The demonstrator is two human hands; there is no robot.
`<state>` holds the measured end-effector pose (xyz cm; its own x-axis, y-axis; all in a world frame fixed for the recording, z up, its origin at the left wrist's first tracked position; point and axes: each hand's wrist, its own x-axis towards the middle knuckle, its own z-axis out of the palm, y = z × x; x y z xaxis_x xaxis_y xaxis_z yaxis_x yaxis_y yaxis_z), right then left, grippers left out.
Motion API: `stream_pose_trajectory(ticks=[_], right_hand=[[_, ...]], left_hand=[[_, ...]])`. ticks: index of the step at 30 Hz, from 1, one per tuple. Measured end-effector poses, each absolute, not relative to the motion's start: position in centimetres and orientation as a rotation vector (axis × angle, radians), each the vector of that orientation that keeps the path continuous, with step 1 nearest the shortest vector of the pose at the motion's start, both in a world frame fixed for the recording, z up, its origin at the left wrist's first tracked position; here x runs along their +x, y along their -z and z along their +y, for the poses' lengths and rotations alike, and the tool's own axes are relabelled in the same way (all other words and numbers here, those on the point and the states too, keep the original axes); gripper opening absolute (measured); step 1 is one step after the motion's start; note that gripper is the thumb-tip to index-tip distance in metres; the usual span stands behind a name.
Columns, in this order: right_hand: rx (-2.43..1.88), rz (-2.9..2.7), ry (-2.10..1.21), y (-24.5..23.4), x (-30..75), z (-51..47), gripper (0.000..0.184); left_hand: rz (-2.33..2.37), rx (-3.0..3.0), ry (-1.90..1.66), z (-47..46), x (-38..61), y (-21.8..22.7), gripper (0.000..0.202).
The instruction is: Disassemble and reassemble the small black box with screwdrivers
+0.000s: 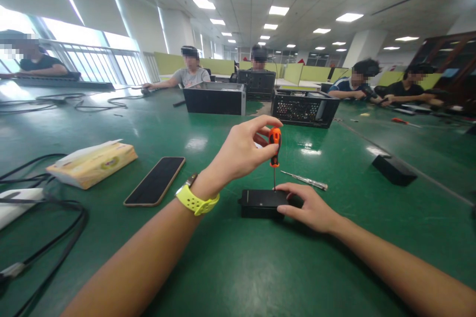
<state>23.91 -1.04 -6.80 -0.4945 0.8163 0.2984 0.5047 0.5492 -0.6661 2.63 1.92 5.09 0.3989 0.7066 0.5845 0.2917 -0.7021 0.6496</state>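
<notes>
My left hand (241, 148) pinches the orange handle of a small screwdriver (274, 151) and holds it upright. Its thin shaft stands on the top of a flat black box (262, 202) on the green table (238, 267). My right hand (310, 207) lies against the right end of that box, fingers curled on its top edge and side. A yellow-green watch band sits on my left wrist. A second screwdriver with a clear handle (305, 180) lies just behind my right hand.
A black phone (155, 181) and a tissue pack (92, 162) lie to the left, with black cables (55, 228) at the far left edge. A small black block (393, 169) is to the right. Computer cases (215, 98) and several seated people are at the far side.
</notes>
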Motion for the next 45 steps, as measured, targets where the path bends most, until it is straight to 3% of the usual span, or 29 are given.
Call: stream_pose_trajectory(ticks=[11, 23, 30, 45], right_hand=[[-1.050, -2.203, -0.637, 6.9, 23.7, -1.0, 0.041], [-1.039, -2.204, -0.614, 7.0, 23.7, -1.0, 0.040], [-1.032, -2.217, -0.608, 6.8, 23.7, -1.0, 0.040], [-1.036, -2.209, -0.599, 7.1, 23.7, -1.0, 0.040]], left_hand=[[0.840, 2.123, -1.454, 0.8, 3.5, -4.6, 0.020], [0.662, 1.896, -1.405, 0.7, 4.9, -3.6, 0.030], [0.652, 1.879, -1.492, 0.4, 5.5, -2.9, 0.010], [0.722, 1.928, -1.496, 1.2, 4.9, -3.0, 0.027]])
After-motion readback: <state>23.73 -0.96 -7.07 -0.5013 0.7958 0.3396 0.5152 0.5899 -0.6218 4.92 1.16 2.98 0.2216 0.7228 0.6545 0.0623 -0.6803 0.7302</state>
